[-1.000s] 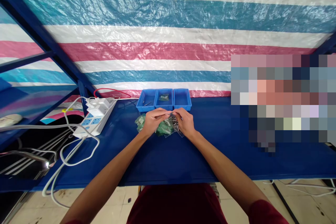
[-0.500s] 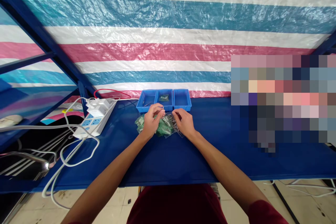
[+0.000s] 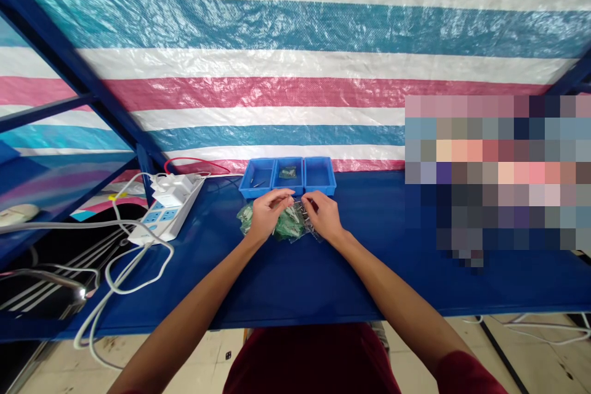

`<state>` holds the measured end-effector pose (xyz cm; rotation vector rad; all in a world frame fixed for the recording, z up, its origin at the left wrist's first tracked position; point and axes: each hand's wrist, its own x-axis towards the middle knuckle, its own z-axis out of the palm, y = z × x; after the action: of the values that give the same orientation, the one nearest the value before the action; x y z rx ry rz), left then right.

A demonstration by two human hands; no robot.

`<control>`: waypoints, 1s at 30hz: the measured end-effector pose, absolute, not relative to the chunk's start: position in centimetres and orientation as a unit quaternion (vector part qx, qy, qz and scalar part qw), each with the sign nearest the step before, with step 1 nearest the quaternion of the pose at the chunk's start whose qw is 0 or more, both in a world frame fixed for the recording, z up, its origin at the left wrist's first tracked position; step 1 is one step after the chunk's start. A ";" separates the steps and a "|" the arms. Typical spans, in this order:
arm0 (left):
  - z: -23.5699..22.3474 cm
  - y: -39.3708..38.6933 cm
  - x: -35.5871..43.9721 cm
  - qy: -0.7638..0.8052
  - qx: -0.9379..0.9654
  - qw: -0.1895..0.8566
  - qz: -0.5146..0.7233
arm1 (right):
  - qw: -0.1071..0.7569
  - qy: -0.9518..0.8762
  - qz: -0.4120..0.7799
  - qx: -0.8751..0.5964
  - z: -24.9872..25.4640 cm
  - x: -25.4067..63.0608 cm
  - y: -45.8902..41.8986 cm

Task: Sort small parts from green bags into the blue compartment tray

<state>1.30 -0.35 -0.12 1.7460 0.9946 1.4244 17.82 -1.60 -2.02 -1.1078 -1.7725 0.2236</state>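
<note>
One left hand (image 3: 266, 217) and one right hand (image 3: 324, 217) meet over one pile of green circuit-board packets (image 3: 290, 225), too bunched to count. At 12 o'clock stand three blue plastic bins (image 3: 287, 182), holding two metal pins (image 3: 258, 184) and one small packet (image 3: 287, 173). At 10 o'clock lie one white power strip (image 3: 168, 217), two white plug adapters (image 3: 170, 189) and one red cable (image 3: 196, 161).
</note>
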 end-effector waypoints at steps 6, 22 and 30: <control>0.3 -0.2 1.1 0.361 0.736 0.223 0.528 | 0.495 -0.734 0.095 -0.456 -2.0 17.8 -1.7; 0.0 -0.9 1.2 0.341 0.767 0.064 0.540 | 0.498 -0.740 0.097 -0.442 -2.1 17.8 -1.7; 0.3 -0.9 0.9 0.370 0.767 0.108 0.512 | 0.490 -0.742 0.102 -0.445 -1.9 17.8 -1.7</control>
<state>0.87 -0.88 0.28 2.2578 1.0886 1.5077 17.79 -1.69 -1.91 -1.0811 -1.8025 0.2475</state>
